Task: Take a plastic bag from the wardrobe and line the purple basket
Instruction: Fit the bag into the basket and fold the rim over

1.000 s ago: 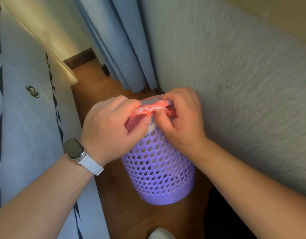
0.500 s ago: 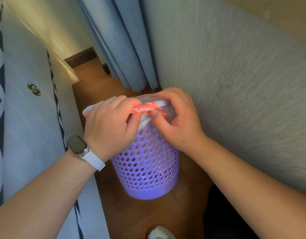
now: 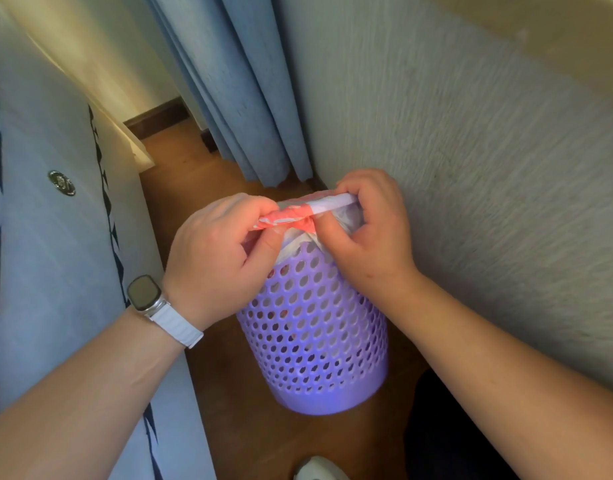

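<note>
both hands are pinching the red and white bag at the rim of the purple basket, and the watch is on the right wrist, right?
Not quite: the watch is on the left wrist, as the head view shows. The rest holds: the left hand and right hand both pinch the red and white bag at the rim of the purple basket.

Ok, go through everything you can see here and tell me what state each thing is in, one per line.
Purple basket: upright on the floor, bag inside.
Plastic bag: bunched over the near rim, gripped by both hands.
Left hand: closed on the bag.
Right hand: closed on the bag.
Curtain: hanging down to the floor.
Watch: on the left wrist, screen dark.
</note>
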